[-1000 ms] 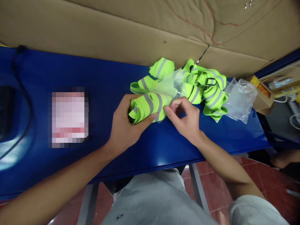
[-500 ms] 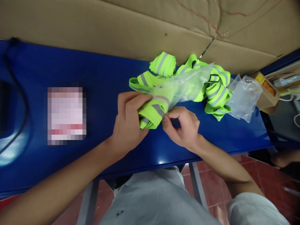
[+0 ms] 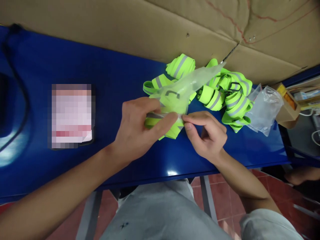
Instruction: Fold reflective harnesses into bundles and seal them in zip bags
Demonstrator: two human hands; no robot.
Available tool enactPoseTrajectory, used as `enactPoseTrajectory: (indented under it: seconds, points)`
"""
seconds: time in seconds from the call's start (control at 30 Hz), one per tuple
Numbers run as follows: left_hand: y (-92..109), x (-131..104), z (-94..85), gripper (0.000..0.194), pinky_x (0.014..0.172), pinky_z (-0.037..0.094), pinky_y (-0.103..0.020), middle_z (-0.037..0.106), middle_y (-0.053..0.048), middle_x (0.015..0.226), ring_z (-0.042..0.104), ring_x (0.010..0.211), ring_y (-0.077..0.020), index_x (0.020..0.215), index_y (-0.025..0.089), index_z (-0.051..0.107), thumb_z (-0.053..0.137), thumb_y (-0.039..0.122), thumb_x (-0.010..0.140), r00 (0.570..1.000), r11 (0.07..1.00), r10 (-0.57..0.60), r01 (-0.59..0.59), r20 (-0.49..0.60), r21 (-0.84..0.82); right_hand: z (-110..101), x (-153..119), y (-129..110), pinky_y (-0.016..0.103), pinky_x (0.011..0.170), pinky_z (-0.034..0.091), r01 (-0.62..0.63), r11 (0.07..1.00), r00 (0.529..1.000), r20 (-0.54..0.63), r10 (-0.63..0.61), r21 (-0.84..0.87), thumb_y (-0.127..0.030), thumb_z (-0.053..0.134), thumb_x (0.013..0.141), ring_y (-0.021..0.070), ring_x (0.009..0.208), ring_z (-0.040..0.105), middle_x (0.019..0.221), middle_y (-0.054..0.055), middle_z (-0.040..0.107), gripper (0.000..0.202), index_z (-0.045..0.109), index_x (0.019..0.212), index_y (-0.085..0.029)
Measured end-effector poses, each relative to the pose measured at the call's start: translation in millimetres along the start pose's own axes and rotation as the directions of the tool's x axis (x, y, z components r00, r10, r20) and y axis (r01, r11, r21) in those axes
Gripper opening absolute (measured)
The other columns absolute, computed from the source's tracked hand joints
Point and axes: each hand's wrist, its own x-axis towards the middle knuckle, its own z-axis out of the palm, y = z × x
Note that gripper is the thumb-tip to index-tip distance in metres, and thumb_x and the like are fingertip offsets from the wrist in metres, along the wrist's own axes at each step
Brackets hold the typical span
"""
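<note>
My left hand (image 3: 140, 128) is wrapped round a folded yellow-green strap (image 3: 172, 132) with grey stripes, its thumb pressing on the edge of a clear plastic bag (image 3: 192, 80). The upper part of the strap, with a black buckle, lies inside the bag, and its lower end sticks out. At the bag's right edge, my right hand (image 3: 206, 133) pinches the plastic between thumb and forefinger. Behind the hands lie several more straps, among them a rolled one (image 3: 181, 66) at the back and a bundle (image 3: 236, 103) to the right.
On the blue table (image 3: 112, 80), a blurred-out flat object (image 3: 71, 116) lies left of my hands, and a black cable (image 3: 22, 90) runs down the far left. Clear bags (image 3: 266, 108) and an open cardboard box (image 3: 287, 106) are at the right. Brown board (image 3: 150, 33) stands behind.
The bag has come down over more of the strap, and the buckle now shows through it. My left thumb has moved onto the bag's edge. My right hand has shifted slightly right.
</note>
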Motion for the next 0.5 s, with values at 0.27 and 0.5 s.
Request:
enactPoseTrajectory:
  seconds: [0.27,0.5]
  points:
    - [-23,-7,1.8,0.015,0.11,0.037,-0.058,0.062,-0.004,0.082,0.062,0.101,-0.0308,0.084,0.032,0.077,0.086,0.032,0.072,0.962,0.911,0.265,-0.27,0.06,0.31,4,-4,1,0.038,0.08,0.06,-0.078,0.997,0.994,0.076,0.077,0.016,-0.039,0.084,0.087,0.0197,0.09,0.068,0.096,0.004,0.067,0.033,0.063,0.108,-0.024]
    - [4,-4,12.0,0.015,0.075,0.052,-0.036,0.05,0.003,0.065,0.053,0.062,-0.0159,0.075,0.027,0.064,0.074,0.035,0.083,0.963,0.962,0.27,-0.27,0.025,0.026,11,-7,-8,0.056,0.118,0.049,-0.144,0.982,0.966,0.197,0.167,-0.124,-0.044,0.075,0.093,0.0343,0.146,0.047,0.148,0.014,0.046,0.054,0.052,0.14,-0.031]
